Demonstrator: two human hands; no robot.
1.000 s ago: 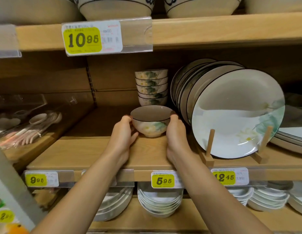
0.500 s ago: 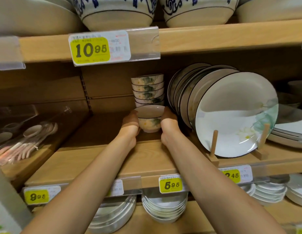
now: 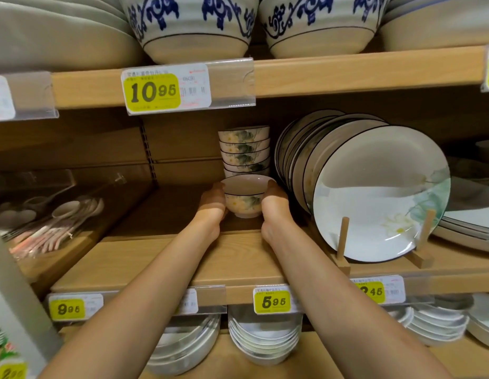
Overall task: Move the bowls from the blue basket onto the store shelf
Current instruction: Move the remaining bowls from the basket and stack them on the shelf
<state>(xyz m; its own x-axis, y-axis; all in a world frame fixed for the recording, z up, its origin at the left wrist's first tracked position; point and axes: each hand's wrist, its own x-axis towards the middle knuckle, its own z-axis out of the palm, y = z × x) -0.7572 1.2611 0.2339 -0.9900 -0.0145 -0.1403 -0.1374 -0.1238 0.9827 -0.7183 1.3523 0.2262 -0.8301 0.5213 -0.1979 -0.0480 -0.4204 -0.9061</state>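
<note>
Bowl, white, yellow flowers, dark rim

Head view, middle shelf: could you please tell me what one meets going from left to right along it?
spoons → left hand → flowered bowl held between the hands → right hand → upright plates on a wooden rack → flat stack of plates at the right edge.

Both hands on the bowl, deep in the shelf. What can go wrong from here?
The right hand is close beside the leaning plates; a wide pull-back could knock them. The bowl sits just in front of the bowl stack; pushing it back might bump or tip that stack.
</note>
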